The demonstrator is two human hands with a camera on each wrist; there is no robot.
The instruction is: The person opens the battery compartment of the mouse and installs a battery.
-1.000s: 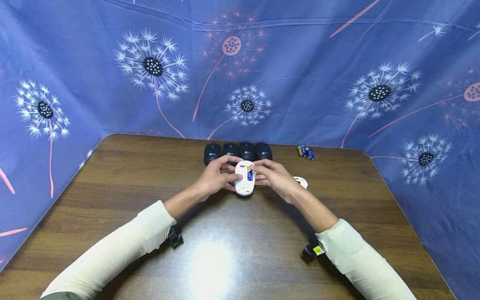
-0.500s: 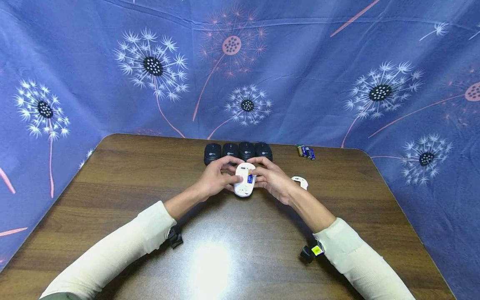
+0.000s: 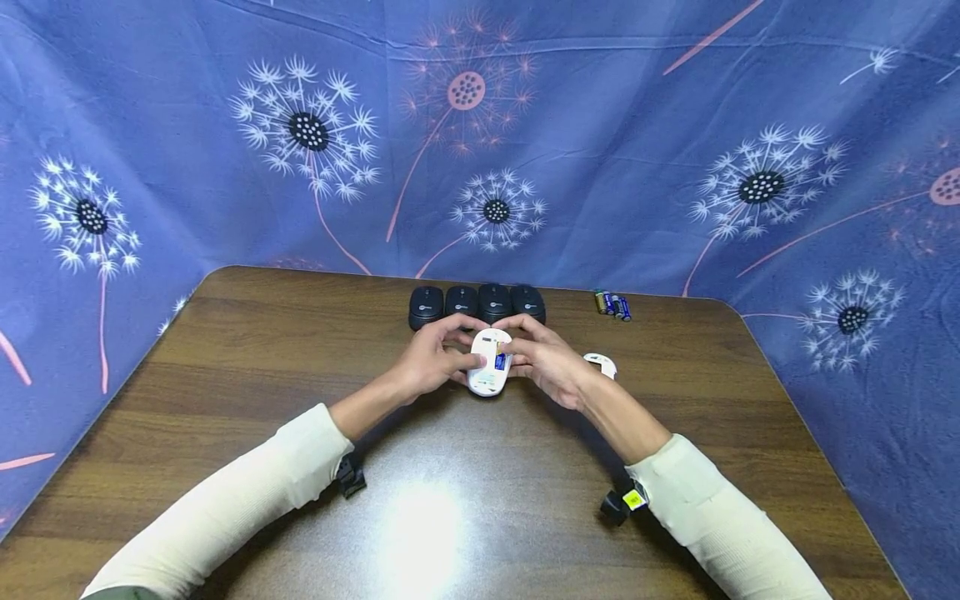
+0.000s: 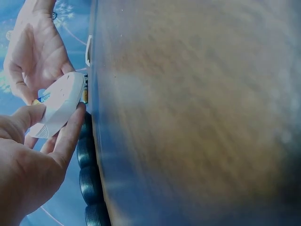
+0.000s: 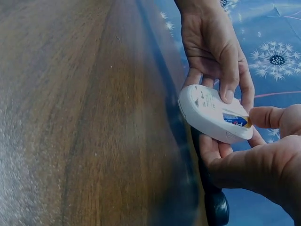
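A white computer mouse (image 3: pixel 483 382) is held above the table with its underside up and its battery compartment uncovered. Inside the compartment lies a blue and gold battery (image 5: pixel 236 120). My left hand (image 3: pixel 433 360) grips the mouse from the left, thumb across the underside and fingers beneath. From the other side my right hand (image 3: pixel 553 367) holds it too: the thumb (image 5: pixel 265 116) presses at the gold end of the battery, and fingers support the shell below. On the table by my right wrist rests a white battery cover (image 3: pixel 606 365), partly hidden by the hand.
Several black mice (image 3: pixel 426 308) stand in a row near the back edge, just behind my hands. To their right lies a small group of batteries (image 3: pixel 613 305). A patterned blue cloth (image 3: pixel 585 150) hangs behind the brown wooden table (image 3: pixel 285 350).
The white mouse has come slightly lower toward me. My right hand has shifted a little with it, its thumb staying at the battery and more of the cover now showing.
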